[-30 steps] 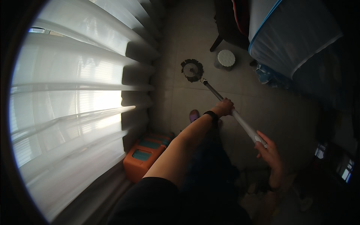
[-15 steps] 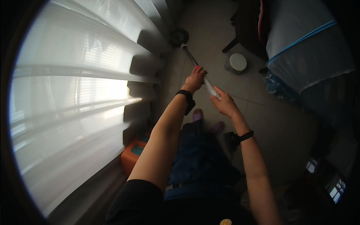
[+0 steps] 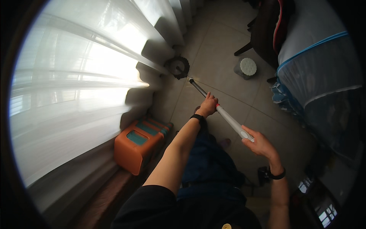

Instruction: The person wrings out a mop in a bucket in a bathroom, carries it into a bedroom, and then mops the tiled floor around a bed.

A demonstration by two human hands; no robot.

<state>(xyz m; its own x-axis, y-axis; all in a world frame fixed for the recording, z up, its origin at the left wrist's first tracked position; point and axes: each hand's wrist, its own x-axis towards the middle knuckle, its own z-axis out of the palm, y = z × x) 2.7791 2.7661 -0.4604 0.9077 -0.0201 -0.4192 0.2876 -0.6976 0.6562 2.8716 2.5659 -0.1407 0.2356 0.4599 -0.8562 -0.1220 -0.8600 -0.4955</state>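
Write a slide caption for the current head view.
Left hand and right hand hold a round-headed mop over tiled floor beside white curtains.

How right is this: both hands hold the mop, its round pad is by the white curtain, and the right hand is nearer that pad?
One slip: the head view shows the left hand nearer the round pad, not the right hand. Both hold the mop, its pad by the white curtain.

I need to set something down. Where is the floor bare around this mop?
Bare floor lies between the mop head and the white-topped tub, and again between the handle and the blue cloth. The left is crowded: curtain beside the mop head, orange box along the curtain.
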